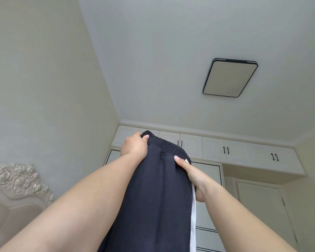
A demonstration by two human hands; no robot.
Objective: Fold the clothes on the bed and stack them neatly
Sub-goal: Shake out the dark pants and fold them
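Note:
Dark navy trousers [153, 193] with an elastic waistband and a white side stripe hang down the middle of the view, held up high in front of me. My left hand [135, 145] grips the left end of the waistband, thumb over the top edge. My right hand [193, 176] pinches the right side just below the waistband, by the white stripe. The trouser legs run out of view at the bottom. The bed surface and other clothes are hidden, as the camera points upward.
A white built-in wardrobe [225, 151] with black handles spans the far wall. A square ceiling lamp [229, 78] hangs above. A padded headboard with carved roses [16, 180] shows at the lower left. A door [262, 206] stands at the right.

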